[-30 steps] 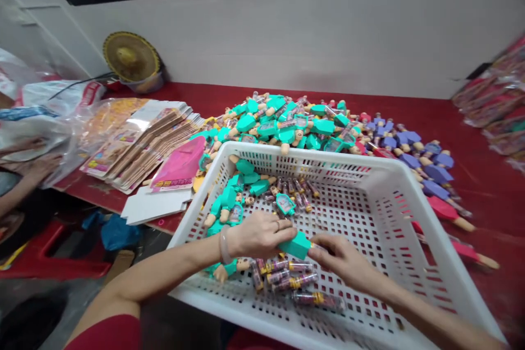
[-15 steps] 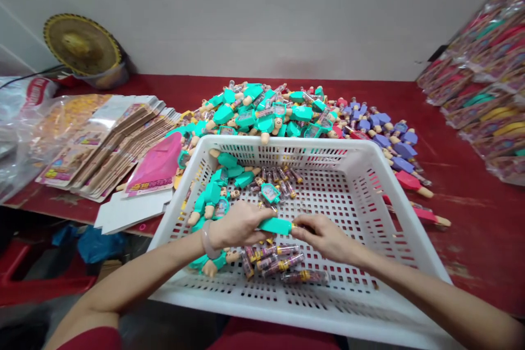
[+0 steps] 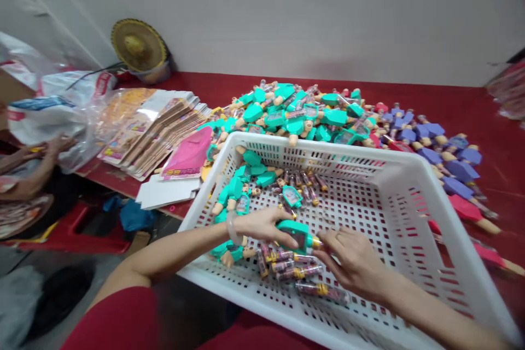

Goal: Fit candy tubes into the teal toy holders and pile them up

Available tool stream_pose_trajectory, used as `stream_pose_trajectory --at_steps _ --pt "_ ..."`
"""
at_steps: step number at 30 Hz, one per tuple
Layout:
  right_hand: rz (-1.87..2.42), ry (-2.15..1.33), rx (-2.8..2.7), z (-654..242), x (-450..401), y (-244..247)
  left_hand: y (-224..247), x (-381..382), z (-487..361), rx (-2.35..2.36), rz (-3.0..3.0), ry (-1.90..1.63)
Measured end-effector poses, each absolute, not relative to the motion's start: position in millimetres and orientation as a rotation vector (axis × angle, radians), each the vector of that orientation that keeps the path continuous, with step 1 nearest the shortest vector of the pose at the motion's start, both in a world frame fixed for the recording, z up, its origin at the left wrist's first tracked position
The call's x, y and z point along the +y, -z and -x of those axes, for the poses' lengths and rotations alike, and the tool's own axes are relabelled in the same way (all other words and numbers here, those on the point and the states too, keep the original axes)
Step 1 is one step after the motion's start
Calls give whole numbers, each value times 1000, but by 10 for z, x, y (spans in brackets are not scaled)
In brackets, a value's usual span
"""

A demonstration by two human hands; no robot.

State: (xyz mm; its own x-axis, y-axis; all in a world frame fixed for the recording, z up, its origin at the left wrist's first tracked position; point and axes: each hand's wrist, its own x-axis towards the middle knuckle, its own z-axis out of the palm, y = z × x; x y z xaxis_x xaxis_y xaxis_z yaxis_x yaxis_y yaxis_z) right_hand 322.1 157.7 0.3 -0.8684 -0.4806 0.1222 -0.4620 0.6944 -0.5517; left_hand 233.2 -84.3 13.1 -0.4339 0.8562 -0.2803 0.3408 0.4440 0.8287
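Note:
My left hand (image 3: 266, 226) is closed on the body of a teal plastic toy (image 3: 296, 229), thumb along its side. From the toy's right end sticks a yellow collar (image 3: 316, 242), and the fingers of my right hand (image 3: 353, 260) are wrapped round that end. What lies inside the right fingers is hidden. Both hands are above a white perforated basket (image 3: 394, 175). Clear candy tubes with yellow collars (image 3: 299, 272) lie below the hands, and more tubes (image 3: 309, 186) lie farther back. Teal toys with beige ends (image 3: 235, 188) are heaped along the basket's left side.
Behind the basket rises a pile of teal toys (image 3: 279, 104), with purple toys (image 3: 459, 167) to its right. Printed cards (image 3: 159, 136), a pink piece (image 3: 191, 150) and white cards (image 3: 164, 192) lie left. Another person's hands (image 3: 53, 147) are at far left by plastic bags.
The view has swung left, bringing another person into sight. The teal toy has turned to show its dark front face, and my right hand has rolled knuckles-up round its end.

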Motion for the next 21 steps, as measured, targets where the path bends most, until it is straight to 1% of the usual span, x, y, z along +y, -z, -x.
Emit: stream_pose_trajectory --at_steps 2,4,6,7,8,10,13,15,16,18,19,21 --pt "435 1133 2535 -3237 1597 33 -62 -816 -2414 2238 -1264 -824" --pt "78 1286 2084 -3201 1617 106 27 -782 -2462 2381 -1529 -645" --pt "-123 1353 1793 -3132 1630 195 99 -755 -2457 2394 -1683 -498" --pt "-140 1359 1765 -3092 1638 231 117 -748 -2437 2404 -1674 -476" --pt "-100 1348 1828 -3054 1648 257 122 -745 -2412 2426 -1596 -494" --pt "150 1276 2206 -2996 1678 268 90 -754 -2353 2402 -1293 -645" --pt "841 1006 2921 -2990 1721 225 -2 -788 -2281 2022 -831 -925" --pt "1245 835 3132 -3045 1721 202 -41 -808 -2261 1751 -725 -989" --pt "1342 812 3151 -3082 1710 199 -46 -814 -2262 1706 -742 -991" --pt "1293 925 3080 -3155 1676 209 -33 -814 -2284 1839 -918 -944" --pt "1158 1024 2989 -3182 1657 219 -20 -809 -2302 1983 -1053 -880" --pt "756 1219 2724 -3205 1624 242 7 -794 -2341 2282 -1342 -680"
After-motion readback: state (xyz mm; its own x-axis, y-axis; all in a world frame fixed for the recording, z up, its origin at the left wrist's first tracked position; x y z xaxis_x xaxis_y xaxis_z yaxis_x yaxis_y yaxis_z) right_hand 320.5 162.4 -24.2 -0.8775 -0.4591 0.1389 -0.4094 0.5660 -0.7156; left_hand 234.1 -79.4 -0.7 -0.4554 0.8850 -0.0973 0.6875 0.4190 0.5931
